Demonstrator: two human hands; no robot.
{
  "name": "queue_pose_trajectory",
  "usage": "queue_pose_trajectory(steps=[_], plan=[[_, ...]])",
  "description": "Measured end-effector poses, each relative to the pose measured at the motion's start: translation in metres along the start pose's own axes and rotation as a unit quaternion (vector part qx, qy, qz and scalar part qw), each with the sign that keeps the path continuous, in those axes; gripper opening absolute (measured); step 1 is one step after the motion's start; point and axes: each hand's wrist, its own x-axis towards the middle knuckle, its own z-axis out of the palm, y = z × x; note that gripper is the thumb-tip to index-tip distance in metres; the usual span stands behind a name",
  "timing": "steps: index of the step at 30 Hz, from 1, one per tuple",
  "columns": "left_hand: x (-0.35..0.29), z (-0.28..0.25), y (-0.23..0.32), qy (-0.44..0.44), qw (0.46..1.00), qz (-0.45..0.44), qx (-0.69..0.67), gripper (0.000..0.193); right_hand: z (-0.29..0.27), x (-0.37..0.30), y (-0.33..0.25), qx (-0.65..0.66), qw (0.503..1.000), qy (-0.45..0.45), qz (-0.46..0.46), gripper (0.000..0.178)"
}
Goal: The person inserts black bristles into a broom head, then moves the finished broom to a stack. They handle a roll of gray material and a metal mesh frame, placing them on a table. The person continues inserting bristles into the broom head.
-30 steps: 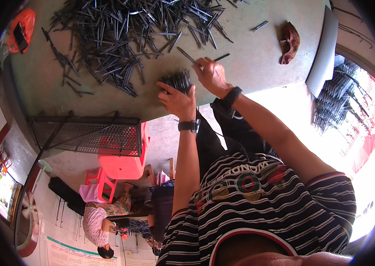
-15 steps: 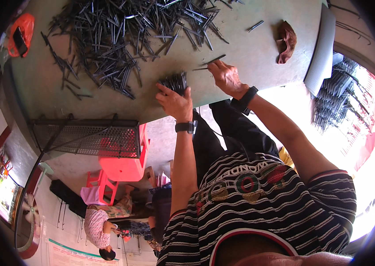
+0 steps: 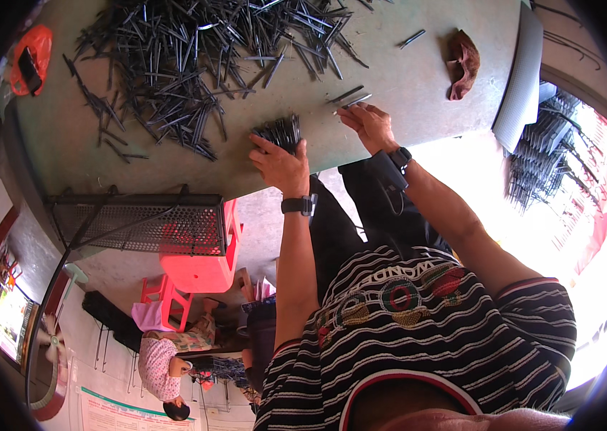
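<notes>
My left hand (image 3: 283,171) lies at the near edge of the table, its fingers and thumb wrapped around a bundle of thin black sticks (image 3: 282,133). To its right, my right hand (image 3: 373,129) is turned with its fingers drawn together at a single thin black stick (image 3: 358,100), which catches the light. Just past that one, another black stick (image 3: 346,93) rests on the tabletop. A large loose pile of black sticks (image 3: 188,50) spreads beyond my left hand.
The greenish table (image 3: 390,72) also bears a lone stick (image 3: 412,39), a brown cloth (image 3: 464,66) and an orange bag (image 3: 33,60) with a dark object. A perforated black rack (image 3: 145,223) hangs at the near edge. Red stools (image 3: 199,269) and a seated person (image 3: 161,366) are below.
My right hand has turned over at the wrist, and the stick at its fingers has swung from pointing left to slanting up right. My left hand still grips the bundle.
</notes>
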Motion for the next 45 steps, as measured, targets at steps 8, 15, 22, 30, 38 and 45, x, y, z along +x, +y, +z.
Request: queue_pose_trajectory(steps=[8, 15, 22, 30, 38, 45], plan=[[0.0, 0.0, -0.001, 0.006, 1.0, 0.006, -0.012, 0.101, -0.007, -0.009, -0.016, -0.581, 0.746, -0.042, -0.322, 0.035], [-0.001, -0.003, 0.009, -0.015, 1.0, 0.0, -0.017, 0.098, -0.012, 0.026, -0.02, -0.696, 0.471, -0.194, -0.507, 0.019], [-0.007, 0.008, 0.011, 0.01, 0.997, 0.019, -0.07, 0.095, 0.008, -0.01, 0.036, -0.658, 0.633, -0.165, -0.372, 0.012], [-0.007, 0.005, 0.013, 0.017, 0.999, 0.0, -0.038, 0.102, 0.017, -0.003, 0.023, -0.628, 0.658, -0.165, -0.381, 0.014], [-0.008, 0.009, 0.02, 0.024, 1.0, -0.013, 0.0, 0.11, 0.053, 0.056, -0.037, -0.601, 0.718, 0.039, -0.35, 0.027], [-0.007, 0.011, 0.018, 0.018, 1.0, -0.01, 0.007, 0.104, 0.065, 0.064, -0.03, -0.622, 0.704, 0.055, -0.338, 0.026]])
